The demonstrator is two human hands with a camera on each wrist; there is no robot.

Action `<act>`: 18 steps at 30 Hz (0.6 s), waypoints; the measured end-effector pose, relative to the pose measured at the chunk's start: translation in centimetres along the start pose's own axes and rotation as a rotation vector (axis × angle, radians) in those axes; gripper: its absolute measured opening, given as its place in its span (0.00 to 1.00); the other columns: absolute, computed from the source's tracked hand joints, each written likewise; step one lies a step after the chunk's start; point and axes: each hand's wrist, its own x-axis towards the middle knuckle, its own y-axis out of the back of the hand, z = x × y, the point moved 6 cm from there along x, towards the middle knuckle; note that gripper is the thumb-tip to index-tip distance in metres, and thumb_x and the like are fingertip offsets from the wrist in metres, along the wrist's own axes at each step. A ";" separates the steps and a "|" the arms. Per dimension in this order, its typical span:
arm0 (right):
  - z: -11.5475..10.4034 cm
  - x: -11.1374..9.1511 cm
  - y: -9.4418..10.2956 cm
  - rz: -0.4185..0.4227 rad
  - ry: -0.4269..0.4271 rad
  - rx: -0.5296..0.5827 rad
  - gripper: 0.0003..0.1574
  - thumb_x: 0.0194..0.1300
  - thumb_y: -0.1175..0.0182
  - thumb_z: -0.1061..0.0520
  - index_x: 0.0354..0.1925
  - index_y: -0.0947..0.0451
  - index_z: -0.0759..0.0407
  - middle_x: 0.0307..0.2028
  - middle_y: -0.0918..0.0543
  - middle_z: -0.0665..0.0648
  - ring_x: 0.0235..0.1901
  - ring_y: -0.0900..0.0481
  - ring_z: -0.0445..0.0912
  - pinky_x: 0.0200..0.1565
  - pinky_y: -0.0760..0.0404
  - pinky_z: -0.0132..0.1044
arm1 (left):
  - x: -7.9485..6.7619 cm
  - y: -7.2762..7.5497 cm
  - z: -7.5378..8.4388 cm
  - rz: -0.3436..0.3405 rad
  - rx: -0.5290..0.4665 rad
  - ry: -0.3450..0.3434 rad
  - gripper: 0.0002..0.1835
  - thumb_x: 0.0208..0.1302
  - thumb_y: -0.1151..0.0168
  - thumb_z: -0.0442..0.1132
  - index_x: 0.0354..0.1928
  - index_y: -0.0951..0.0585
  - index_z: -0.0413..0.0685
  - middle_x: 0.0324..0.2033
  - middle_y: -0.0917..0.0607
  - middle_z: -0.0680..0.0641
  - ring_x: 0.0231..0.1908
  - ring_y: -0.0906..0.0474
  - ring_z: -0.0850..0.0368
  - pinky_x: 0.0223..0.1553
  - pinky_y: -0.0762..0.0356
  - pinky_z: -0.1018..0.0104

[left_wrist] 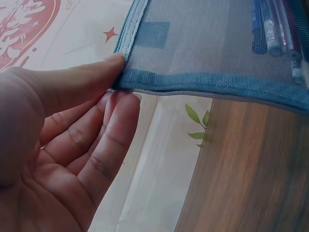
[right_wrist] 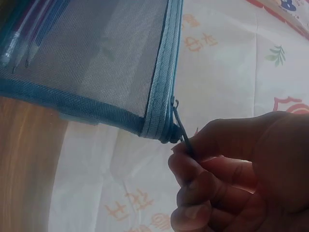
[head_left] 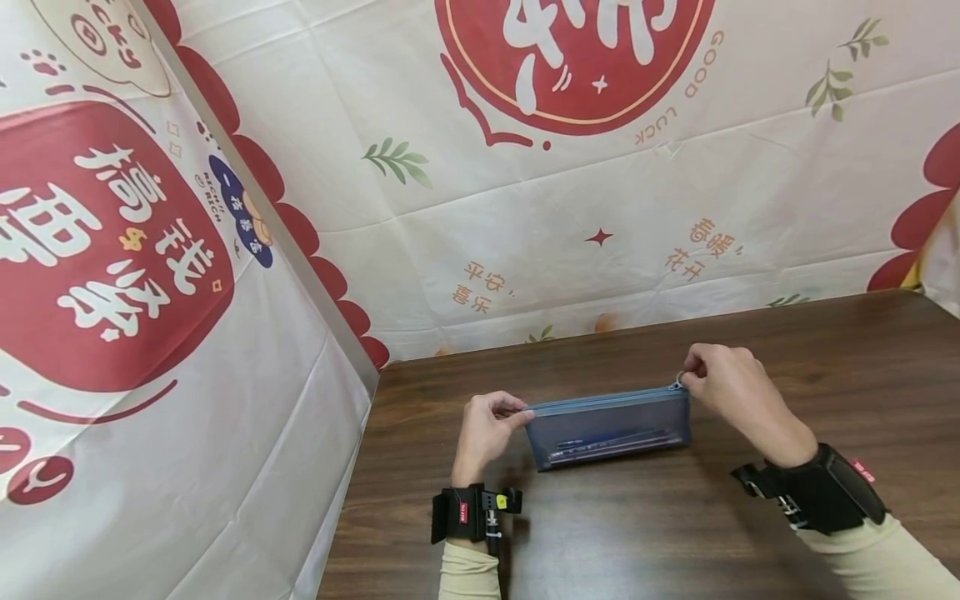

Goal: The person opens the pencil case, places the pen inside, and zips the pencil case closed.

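A blue mesh pencil case (head_left: 607, 421) is held lengthwise between my two hands, its zipper edge up. Several pens (left_wrist: 273, 29) lie along its bottom and show through the mesh. My left hand (head_left: 485, 429) pinches the upper left corner between thumb and fingertips. At the other end, my right hand (head_left: 731, 392) pinches the zipper pull (right_wrist: 184, 128) between thumb and index finger. The slider sits at the right end of the zipper, and the zipper teeth look closed along the top.
Under the pencil case is a dark brown wooden table (head_left: 600, 525). A white cloth (head_left: 525, 225) with red prints hangs behind it, and another printed cloth (head_left: 247, 467) hangs on the left. Each wrist wears a black camera strap (head_left: 832, 487).
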 end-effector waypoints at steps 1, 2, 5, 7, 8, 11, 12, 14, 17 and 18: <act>0.2 0.0 0.0 0.001 -0.002 0.000 0.04 0.54 0.39 0.65 0.27 0.22 0.67 0.21 0.20 0.60 0.17 0.29 0.46 0.19 0.31 0.40 | 0.0 0.0 0.0 0.001 0.003 0.000 0.05 0.53 0.30 0.41 0.30 0.13 0.48 0.26 0.13 0.48 0.27 0.20 0.63 0.31 0.20 0.65; 0.4 0.0 0.0 -0.001 -0.004 0.002 0.04 0.54 0.39 0.65 0.27 0.22 0.67 0.21 0.19 0.61 0.18 0.29 0.46 0.20 0.31 0.40 | 0.1 0.0 -0.1 0.000 0.005 0.001 0.05 0.53 0.30 0.41 0.30 0.13 0.48 0.26 0.13 0.48 0.27 0.20 0.63 0.32 0.20 0.64; 0.8 0.0 -0.3 -0.033 -0.026 0.014 0.05 0.55 0.39 0.64 0.28 0.22 0.68 0.22 0.20 0.61 0.18 0.29 0.46 0.20 0.30 0.40 | 0.2 -0.2 -0.2 0.000 0.010 0.006 0.06 0.53 0.30 0.41 0.30 0.13 0.48 0.27 0.13 0.48 0.28 0.20 0.63 0.32 0.19 0.64; 1.0 0.0 -0.6 -0.052 -0.044 0.029 0.05 0.55 0.39 0.64 0.28 0.22 0.68 0.22 0.19 0.61 0.19 0.28 0.46 0.20 0.30 0.40 | 0.2 -0.3 -0.4 0.010 0.015 0.014 0.05 0.53 0.30 0.41 0.31 0.13 0.48 0.27 0.13 0.49 0.27 0.20 0.63 0.31 0.20 0.64; 1.1 -0.1 -0.7 -0.060 -0.050 0.036 0.06 0.55 0.39 0.64 0.29 0.22 0.68 0.22 0.19 0.61 0.19 0.28 0.46 0.21 0.30 0.40 | 0.2 -0.3 -0.4 0.021 0.022 0.017 0.05 0.53 0.30 0.41 0.31 0.13 0.48 0.27 0.12 0.49 0.27 0.20 0.64 0.30 0.20 0.65; 1.4 0.0 -1.2 -0.063 -0.061 0.059 0.06 0.56 0.39 0.64 0.29 0.22 0.68 0.22 0.19 0.61 0.19 0.28 0.47 0.21 0.30 0.40 | 0.3 -0.5 -0.5 0.070 0.047 0.020 0.06 0.52 0.30 0.41 0.31 0.13 0.47 0.27 0.12 0.50 0.27 0.21 0.64 0.30 0.20 0.64; 1.5 0.0 -1.3 -0.055 -0.060 0.064 0.06 0.56 0.39 0.64 0.29 0.22 0.68 0.22 0.19 0.60 0.20 0.28 0.47 0.21 0.30 0.40 | 0.3 -0.5 -0.4 0.087 0.053 0.023 0.06 0.53 0.30 0.41 0.31 0.13 0.47 0.27 0.12 0.50 0.27 0.21 0.64 0.30 0.20 0.64; 1.8 0.0 -1.5 -0.044 -0.061 0.074 0.06 0.57 0.40 0.63 0.30 0.21 0.68 0.23 0.19 0.60 0.20 0.28 0.47 0.22 0.31 0.40 | 0.3 -0.5 -0.4 0.116 0.063 0.036 0.07 0.53 0.30 0.41 0.32 0.13 0.47 0.27 0.12 0.50 0.27 0.21 0.64 0.30 0.19 0.63; 2.2 0.1 -1.9 -0.025 -0.069 0.090 0.07 0.58 0.40 0.64 0.31 0.20 0.69 0.24 0.19 0.61 0.22 0.27 0.48 0.23 0.30 0.40 | 0.3 -0.7 -0.6 0.135 0.060 0.072 0.07 0.54 0.31 0.42 0.34 0.13 0.48 0.28 0.12 0.51 0.28 0.21 0.64 0.32 0.19 0.63; 2.3 0.1 -2.1 -0.019 -0.073 0.096 0.07 0.58 0.41 0.64 0.32 0.20 0.69 0.24 0.19 0.61 0.22 0.27 0.49 0.23 0.30 0.41 | 0.3 -0.8 -0.7 0.136 0.057 0.082 0.07 0.54 0.31 0.42 0.35 0.13 0.48 0.29 0.12 0.51 0.29 0.21 0.64 0.32 0.19 0.62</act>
